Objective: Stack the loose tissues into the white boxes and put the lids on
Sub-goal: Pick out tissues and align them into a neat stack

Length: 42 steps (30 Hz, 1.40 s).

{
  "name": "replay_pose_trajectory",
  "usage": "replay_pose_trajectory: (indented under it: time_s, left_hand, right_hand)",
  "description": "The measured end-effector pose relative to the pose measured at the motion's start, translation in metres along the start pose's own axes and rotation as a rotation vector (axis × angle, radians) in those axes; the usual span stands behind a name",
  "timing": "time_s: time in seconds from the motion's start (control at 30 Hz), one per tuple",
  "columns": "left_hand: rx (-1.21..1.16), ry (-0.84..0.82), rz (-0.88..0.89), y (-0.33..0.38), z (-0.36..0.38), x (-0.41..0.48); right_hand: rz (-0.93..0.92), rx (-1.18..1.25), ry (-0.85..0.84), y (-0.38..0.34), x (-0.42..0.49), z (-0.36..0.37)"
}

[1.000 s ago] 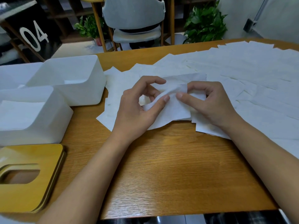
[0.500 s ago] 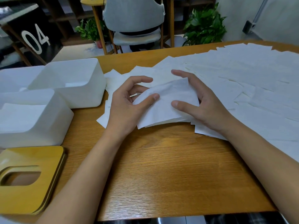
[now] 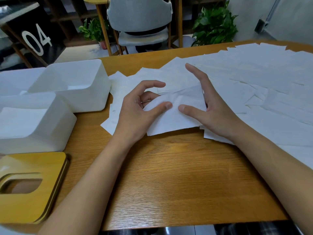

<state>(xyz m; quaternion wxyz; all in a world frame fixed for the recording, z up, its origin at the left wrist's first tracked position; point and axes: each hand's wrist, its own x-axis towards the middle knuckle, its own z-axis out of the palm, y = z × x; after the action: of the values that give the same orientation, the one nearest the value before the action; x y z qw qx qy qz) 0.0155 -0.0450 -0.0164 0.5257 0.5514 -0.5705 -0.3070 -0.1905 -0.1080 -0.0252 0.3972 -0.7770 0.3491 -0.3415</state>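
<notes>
A folded white tissue (image 3: 174, 116) lies on the wooden table between my hands. My left hand (image 3: 137, 112) pinches its left edge, thumb on top and fingers curled under. My right hand (image 3: 210, 106) rests against its right side with straight fingers and the thumb pressing on the sheet. Many loose tissues (image 3: 254, 85) are spread over the right half of the table. Two open white boxes stand at the left: the near box (image 3: 55, 133) holds a stack of tissues, the far box (image 3: 88, 97) stands behind it. A wooden lid (image 3: 28, 204) with an oval slot lies at the front left.
The table (image 3: 177, 184) has bare wood in front of my hands, with its front edge close below. A grey chair (image 3: 142, 22) and potted plants (image 3: 215, 26) stand behind the far edge. Another white box (image 3: 18, 78) shows partly at the far left.
The tissue went from a pinched strip to a flat folded sheet. My right hand let go of it and spread its fingers along the right side. My left hand kept hold.
</notes>
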Motion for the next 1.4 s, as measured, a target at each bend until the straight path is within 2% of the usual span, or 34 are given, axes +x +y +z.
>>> replay_pose_trajectory:
  time_s: [0.33, 0.5, 0.6, 0.67, 0.77, 0.9, 0.97, 1.03, 1.13, 1.23, 1.4]
  left_hand:
    - [0.034, 0.049, 0.003, -0.007, 0.0, 0.003]
    - [0.074, 0.2, -0.054, -0.013, -0.006, 0.007]
    - [-0.05, 0.025, -0.174, -0.009, -0.007, 0.007]
    - [-0.125, -0.101, -0.234, -0.006, -0.004, 0.004]
    - [-0.017, -0.051, -0.174, -0.006, -0.001, 0.002]
    - [-0.058, -0.019, -0.121, -0.01, -0.004, 0.003]
    - [0.02, -0.017, -0.071, -0.014, -0.004, 0.004]
    - [0.133, 0.069, -0.027, -0.016, -0.008, 0.006]
    - [0.413, 0.157, 0.02, -0.026, -0.019, 0.01]
    - [0.607, 0.059, -0.04, -0.033, -0.02, 0.009]
    - [0.672, 0.003, -0.055, -0.033, -0.013, 0.008]
  right_hand:
    - [-0.049, -0.022, 0.04, 0.0, 0.0, 0.0]
    - [-0.051, 0.11, 0.142, 0.002, 0.003, -0.008]
    - [-0.032, 0.228, 0.124, 0.002, 0.003, -0.009]
    - [-0.033, 0.224, 0.111, 0.003, 0.003, -0.007]
    - [-0.015, 0.22, 0.062, 0.001, 0.003, -0.008]
    - [0.025, 0.185, -0.084, -0.001, 0.002, -0.01]
    - [0.052, 0.16, -0.085, 0.0, 0.001, -0.011]
    - [0.071, 0.112, -0.021, 0.003, 0.001, -0.012]
    - [0.072, 0.061, 0.094, 0.006, 0.003, -0.017]
    - [0.076, 0.045, 0.176, 0.01, 0.005, -0.02]
    - [0.081, 0.045, 0.19, 0.013, 0.004, -0.02]
